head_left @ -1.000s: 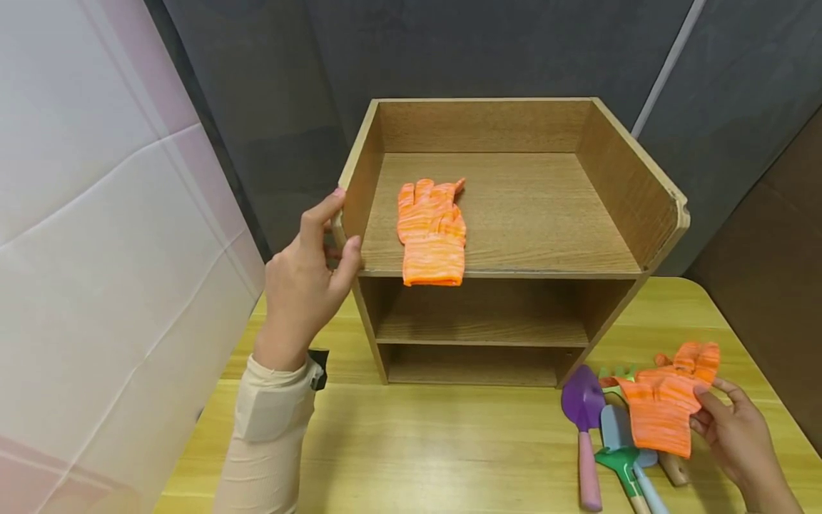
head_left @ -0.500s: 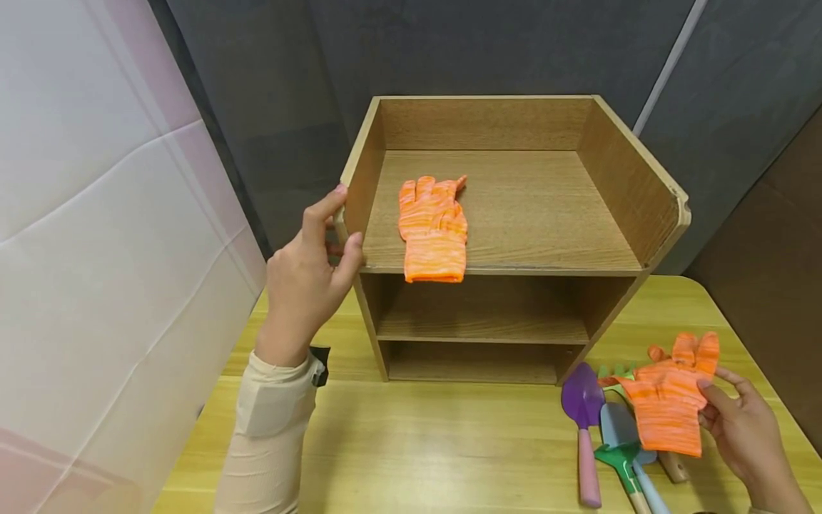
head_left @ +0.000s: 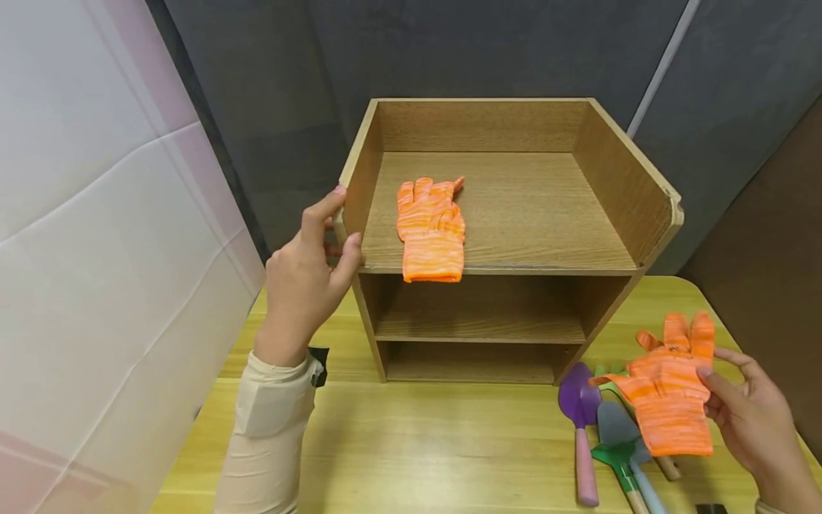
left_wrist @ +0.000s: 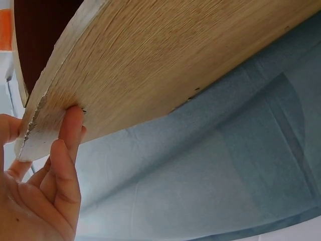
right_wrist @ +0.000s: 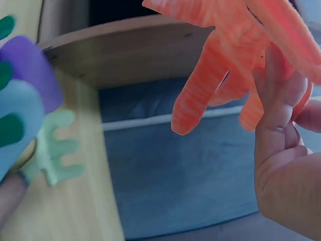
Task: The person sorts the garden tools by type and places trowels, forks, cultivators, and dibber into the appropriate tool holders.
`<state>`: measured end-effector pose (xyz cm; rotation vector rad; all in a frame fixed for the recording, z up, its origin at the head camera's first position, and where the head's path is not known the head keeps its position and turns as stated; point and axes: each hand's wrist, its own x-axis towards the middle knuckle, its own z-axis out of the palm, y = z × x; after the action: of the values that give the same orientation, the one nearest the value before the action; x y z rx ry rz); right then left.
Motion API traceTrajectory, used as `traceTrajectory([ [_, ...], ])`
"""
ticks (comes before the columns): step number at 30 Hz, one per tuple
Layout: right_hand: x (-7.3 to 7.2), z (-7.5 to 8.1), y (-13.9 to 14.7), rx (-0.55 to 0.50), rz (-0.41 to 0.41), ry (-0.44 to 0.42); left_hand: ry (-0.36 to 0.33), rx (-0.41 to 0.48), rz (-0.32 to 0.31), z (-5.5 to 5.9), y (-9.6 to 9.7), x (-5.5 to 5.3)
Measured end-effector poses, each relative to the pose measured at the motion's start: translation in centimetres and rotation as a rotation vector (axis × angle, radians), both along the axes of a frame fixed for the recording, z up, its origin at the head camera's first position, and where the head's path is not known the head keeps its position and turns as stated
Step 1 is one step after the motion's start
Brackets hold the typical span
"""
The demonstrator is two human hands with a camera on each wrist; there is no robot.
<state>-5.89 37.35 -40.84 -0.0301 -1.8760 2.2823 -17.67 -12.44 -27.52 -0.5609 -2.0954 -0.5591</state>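
My left hand (head_left: 305, 275) grips the front left edge of a wooden shelf unit (head_left: 507, 214), thumb inside the side panel and fingers outside; the left wrist view shows fingertips against the panel's outer face (left_wrist: 125, 75). One orange knit glove (head_left: 432, 232) lies flat on the top board, its cuff hanging slightly over the front edge. At the right, my right hand (head_left: 754, 417) pinches a second orange glove (head_left: 671, 400) by its side, holding it above the garden tools. In the right wrist view that glove (right_wrist: 235, 55) hangs from my thumb and fingers.
Beneath the held glove lie a purple trowel (head_left: 580, 396) with a pink handle, a blue trowel (head_left: 616, 425), a green tool (head_left: 619, 457) and a light green rake (right_wrist: 55, 145). They rest on the wooden table (head_left: 437, 442). A white wall (head_left: 115, 235) stands at the left.
My right hand has shifted a little to the right and up with the glove, whose fingers now stand more spread and upright. My left hand stays on the shelf edge.
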Motion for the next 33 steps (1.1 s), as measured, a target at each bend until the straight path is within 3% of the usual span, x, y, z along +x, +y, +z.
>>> traceTrajectory([
  [10, -0.1, 3.1, -2.0, -0.02, 0.035, 0.152, -0.012, 0.006, -0.003, 0.0, 0.0, 0.0],
  [22, -0.1, 5.6, -3.5, -0.02, 0.116, 0.237, -0.025, 0.011, -0.008, 0.1, -0.1, 0.1],
  [30, -0.8, 7.5, -3.7, -0.211, 0.294, 0.408, -0.034, 0.022, -0.019, 0.2, -0.1, 0.2],
  [33, -0.9, 8.5, -4.1, -0.252, 0.313, 0.439, -0.033, 0.016, -0.019, 0.1, -0.1, 0.1],
])
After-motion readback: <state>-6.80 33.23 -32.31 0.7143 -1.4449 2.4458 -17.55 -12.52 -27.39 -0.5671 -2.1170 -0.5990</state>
